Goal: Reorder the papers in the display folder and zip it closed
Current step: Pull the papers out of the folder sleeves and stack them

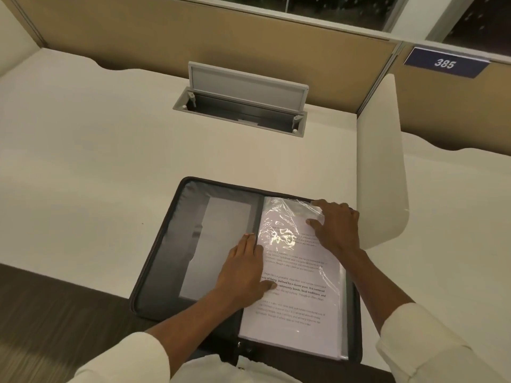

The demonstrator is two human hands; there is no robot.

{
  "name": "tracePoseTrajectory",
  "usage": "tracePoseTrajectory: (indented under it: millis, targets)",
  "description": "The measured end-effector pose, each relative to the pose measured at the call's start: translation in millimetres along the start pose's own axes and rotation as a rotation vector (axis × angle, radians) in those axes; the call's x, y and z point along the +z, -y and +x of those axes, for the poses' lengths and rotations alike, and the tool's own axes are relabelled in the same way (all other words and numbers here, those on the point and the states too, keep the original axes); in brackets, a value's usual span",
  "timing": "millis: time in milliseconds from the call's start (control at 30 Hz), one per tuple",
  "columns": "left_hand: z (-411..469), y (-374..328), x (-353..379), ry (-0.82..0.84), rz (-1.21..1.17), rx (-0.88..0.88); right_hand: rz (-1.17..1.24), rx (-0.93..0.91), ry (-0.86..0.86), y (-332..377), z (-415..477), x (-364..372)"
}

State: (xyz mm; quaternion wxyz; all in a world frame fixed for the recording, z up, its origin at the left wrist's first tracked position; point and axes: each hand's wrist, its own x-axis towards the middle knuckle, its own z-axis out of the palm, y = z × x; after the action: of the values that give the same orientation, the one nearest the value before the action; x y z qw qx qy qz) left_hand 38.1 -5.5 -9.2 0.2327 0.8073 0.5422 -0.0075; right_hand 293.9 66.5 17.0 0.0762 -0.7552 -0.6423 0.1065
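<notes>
Open display folder [166, 258] lies under both hands. Left hand [243, 269] flat, fingers straight, pressing the papers [298, 313] at the spine; right hand [337, 228], just beyond, curls on the top sleeve [287, 217] corner. Risk: a hard pull there could snag the crinkled plastic and crease the sheet.

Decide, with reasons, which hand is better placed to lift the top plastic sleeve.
Right: the right hand curls its fingers over the far corner of the top sleeve; the left hand lies flat by the spine, pressing down.

Office cubicle — partitions [221, 37], numbered plate [445, 63]
</notes>
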Motion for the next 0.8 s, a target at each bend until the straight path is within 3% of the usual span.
tracePoseTrajectory:
  millis: [267, 433, 600, 800]
  targets:
    - [37, -4, -32, -0.002, -0.165, -0.098, 0.135, 0.019, 0.055, 9, 23, -20]
    - [59, 3, -45, 0.063, -0.517, -0.258, 0.003, 0.034, 0.03, 16, 17, -19]
    - [74, 6, -50, 0.142, -1.041, -0.415, 0.005, -0.036, -0.112, 21, 6, -21]
    - [98, -20, -61, 0.226, -1.22, -0.472, -0.05, -0.136, -0.116, 29, 5, -33]
